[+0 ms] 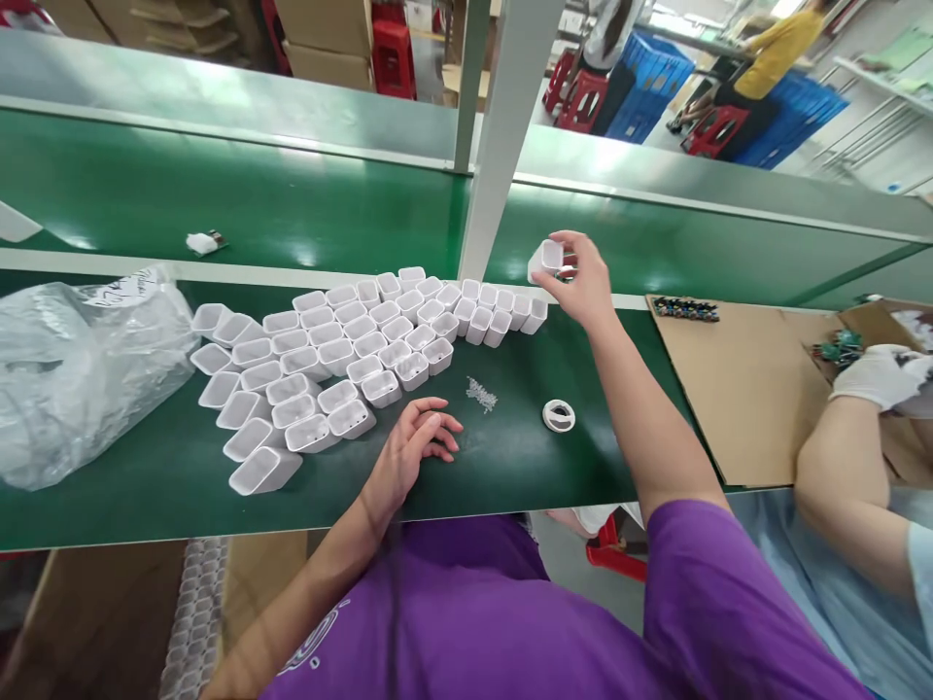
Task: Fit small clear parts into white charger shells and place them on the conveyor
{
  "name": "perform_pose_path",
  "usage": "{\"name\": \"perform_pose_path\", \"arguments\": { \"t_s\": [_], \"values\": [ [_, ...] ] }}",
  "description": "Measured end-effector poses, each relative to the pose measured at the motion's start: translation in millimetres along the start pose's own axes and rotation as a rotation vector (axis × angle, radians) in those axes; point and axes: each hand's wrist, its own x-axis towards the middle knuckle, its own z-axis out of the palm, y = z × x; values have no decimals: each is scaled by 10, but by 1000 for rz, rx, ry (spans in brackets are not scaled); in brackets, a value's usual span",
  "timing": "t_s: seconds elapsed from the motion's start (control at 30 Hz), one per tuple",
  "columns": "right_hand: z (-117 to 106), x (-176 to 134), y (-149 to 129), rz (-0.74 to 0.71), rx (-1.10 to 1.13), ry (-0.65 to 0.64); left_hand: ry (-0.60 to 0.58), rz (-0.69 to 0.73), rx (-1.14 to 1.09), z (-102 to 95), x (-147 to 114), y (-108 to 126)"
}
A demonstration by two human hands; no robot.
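Observation:
My right hand (pixel 579 277) grips a white open-topped plastic housing (pixel 546 259) between thumb and fingers, raised at the far edge of the green bench. To its left stand several rows of similar white housings (pixel 335 355), their open mouths facing up. My left hand (pixel 417 442) hangs low over the bench with its fingers apart, holding nothing, just right of the nearest housings. A small heap of clear little parts (pixel 482 394) lies beyond its fingertips. Further right rests a round white ring-shaped part (pixel 559 416) with a dark slot.
A clear plastic bag (pixel 94 369) covers the left end of the bench. Cardboard (pixel 750 399) lies on the right, bearing a row of small circuit parts (pixel 685 309). A co-worker's gloved hand (pixel 871 377) is by a box there. A grey post (pixel 502 136) rises behind the housings.

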Motion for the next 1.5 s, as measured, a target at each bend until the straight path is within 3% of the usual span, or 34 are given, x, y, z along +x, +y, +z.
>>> {"name": "perform_pose_path", "arguments": {
  "t_s": [0.1,0.17,0.23,0.33,0.43,0.53,0.6,0.7,0.77,0.83,0.93,1.03,1.1,1.2,1.33,1.5],
  "values": [
    [264,483,243,181,-108,-170,12,7,9,-15,8,-6],
    [418,647,292,227,-139,-208,15,9,5,-27,13,-13],
    [484,707,284,224,-140,-221,21,8,-2,-37,17,-21],
    [396,641,240,172,-121,-235,22,6,-15,-41,24,-27],
    [177,402,223,95,-82,-289,10,-2,-13,-29,27,-23],
    [-36,51,241,27,-43,-473,-8,-20,6,-9,26,-7],
    [-142,-189,255,17,-72,-514,-21,-20,19,-3,25,-1],
    [-251,-512,231,106,-92,-380,-38,11,52,-15,20,-19],
    [-272,-719,143,185,69,-294,-46,68,110,-33,13,-51],
    [-221,-936,-24,242,358,-278,-38,152,223,-49,1,-92],
    [-2,-1273,-388,318,728,-387,-24,320,424,-68,-20,-147],
    [267,-1551,-736,375,855,-509,-64,493,536,-96,-38,-189],
    [387,-1663,-869,383,883,-550,-75,528,556,-122,-49,-208],
    [426,-1732,-874,360,786,-428,1,498,481,-144,-62,-214],
    [345,-1776,-686,244,282,-147,139,487,312,-108,-60,-167],
    [374,-1861,-556,41,-38,-167,158,460,251,-58,-48,-119]
  ]
}}
